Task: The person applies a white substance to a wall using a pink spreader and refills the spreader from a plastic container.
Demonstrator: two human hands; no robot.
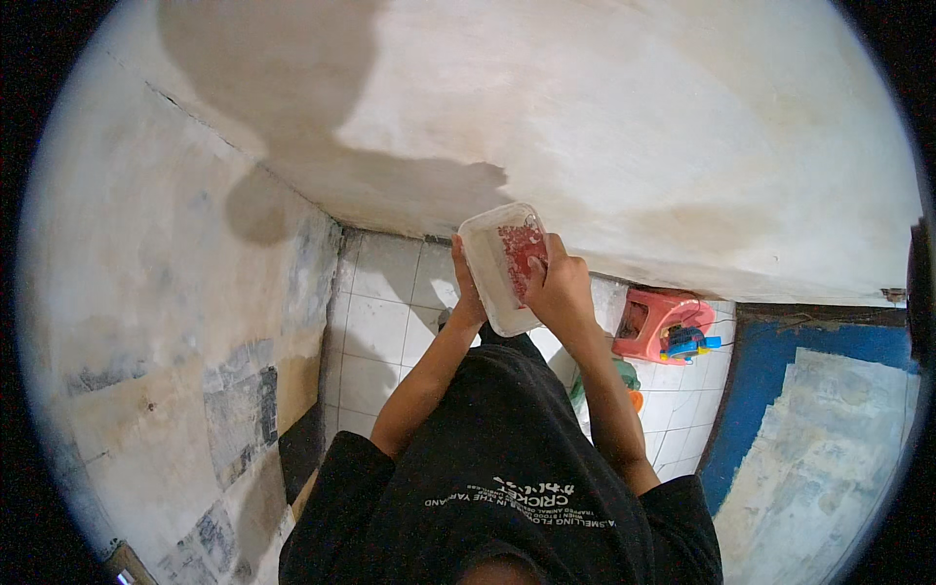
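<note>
A shallow, translucent plastic tub with rounded corners is held up in front of me, tilted. My left hand grips its left side, the fingers mostly hidden behind the wall. Inside the tub, toward the right, is a red piece with white specks and a knobbly surface; I cannot tell whether it is a sponge or a cloth. My right hand is closed at the tub's right side, its thumb reaching over the rim against the red piece. The other right fingers are partly hidden.
A stained pale wall rises close ahead, another patchy wall on the left. On the white tiled floor stands a red plastic stool with a blue and yellow object. A blue panel with peeling patches is at right.
</note>
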